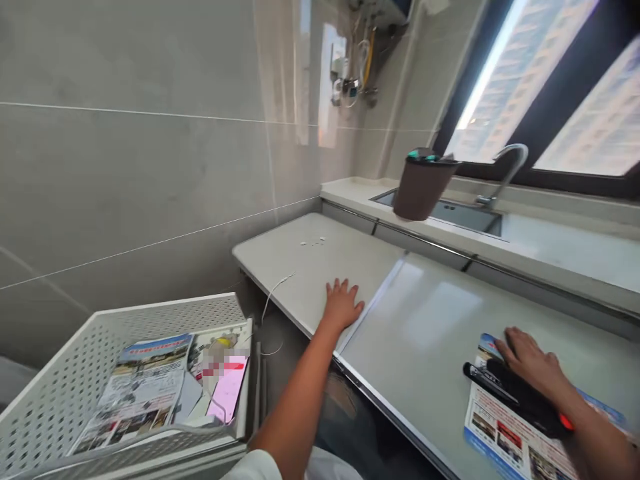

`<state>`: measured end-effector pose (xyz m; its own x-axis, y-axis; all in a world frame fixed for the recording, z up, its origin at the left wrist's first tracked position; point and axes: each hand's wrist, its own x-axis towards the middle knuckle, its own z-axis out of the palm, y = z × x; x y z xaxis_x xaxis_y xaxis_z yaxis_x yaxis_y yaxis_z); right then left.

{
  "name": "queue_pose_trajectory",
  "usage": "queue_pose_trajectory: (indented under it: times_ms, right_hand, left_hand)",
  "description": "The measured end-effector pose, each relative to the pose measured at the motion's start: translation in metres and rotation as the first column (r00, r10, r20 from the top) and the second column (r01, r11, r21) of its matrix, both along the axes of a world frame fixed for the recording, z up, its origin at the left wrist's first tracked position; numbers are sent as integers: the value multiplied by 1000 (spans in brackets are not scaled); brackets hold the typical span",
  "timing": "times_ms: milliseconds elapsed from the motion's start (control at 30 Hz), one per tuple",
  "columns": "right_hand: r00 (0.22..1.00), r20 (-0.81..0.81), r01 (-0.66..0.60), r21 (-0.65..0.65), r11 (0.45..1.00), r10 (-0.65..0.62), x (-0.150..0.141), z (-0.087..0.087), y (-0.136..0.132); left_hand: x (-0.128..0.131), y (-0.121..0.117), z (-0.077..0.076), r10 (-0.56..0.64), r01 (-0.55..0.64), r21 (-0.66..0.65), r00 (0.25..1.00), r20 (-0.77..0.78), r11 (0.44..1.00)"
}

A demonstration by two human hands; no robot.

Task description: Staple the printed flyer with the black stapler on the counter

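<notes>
My left hand [343, 307] rests palm down on the light folding table [400, 320], its fingers spread, just left of the seam between the two panels. Nothing is in it. On the right panel, my right hand [533, 357] lies over a printed leaflet [500, 427] with its fingers stretched out. Beside and partly under that hand are long black objects [515, 393], one with a red spot at its near end; their kind is not clear. A thin white cord [273, 293] hangs over the table's left edge.
A white perforated basket [165, 307] with leaflets and a pink paper [229, 390] stands at lower left. Small white scraps [313, 241] lie on the far table panel. Behind are a brown bin [423, 190], a sink [465, 217] and a faucet [510, 173].
</notes>
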<state>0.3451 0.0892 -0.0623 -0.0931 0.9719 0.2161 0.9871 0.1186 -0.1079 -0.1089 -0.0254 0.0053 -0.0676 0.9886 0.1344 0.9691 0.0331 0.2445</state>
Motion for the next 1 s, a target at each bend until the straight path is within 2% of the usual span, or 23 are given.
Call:
queue_pose_trajectory:
  times_ms: [67,133,267,367,467,567,700,800,900,1000]
  right_hand:
    - [999,-6,-40,-67,997,39,-28,-14,19]
    - [998,-9,-68,-107,992,68,-64,-16,27]
    - [993,-7,-120,-133,984,120,-142,-2,28]
    - [990,-52,-134,-128,983,129,-190,9,27]
    - [986,-108,-144,-138,980,130,-222,16,27]
    - [981,-130,-165,-155,974,146,-236,20,26]
    - [977,-83,-202,-87,975,195,-225,28,21]
    - [987,-56,-155,-48,987,152,-191,39,10]
    - [1000,-19,-14,-71,997,13,-135,44,-8]
    - [985,-24,166,-117,979,-170,-59,33,-26]
  left_hand:
    - [-5,2,-9,7,-7,-10,1000,9,1000]
    - [-8,3,-14,-10,10,-5,1000,26,1000]
    - [-9,4,-18,-25,25,11,999,44,1000]
    - [-10,5,-19,-35,34,28,998,49,999]
    - [-10,5,-21,-41,39,39,998,51,998]
    - [-10,4,-21,-37,34,44,998,55,998]
    - [-10,4,-20,-35,31,51,998,61,998]
    - [-10,3,-19,-32,29,47,998,54,998]
    - [-10,3,-18,-33,31,38,998,48,999]
    - [-10,3,-18,-39,37,46,998,49,998]
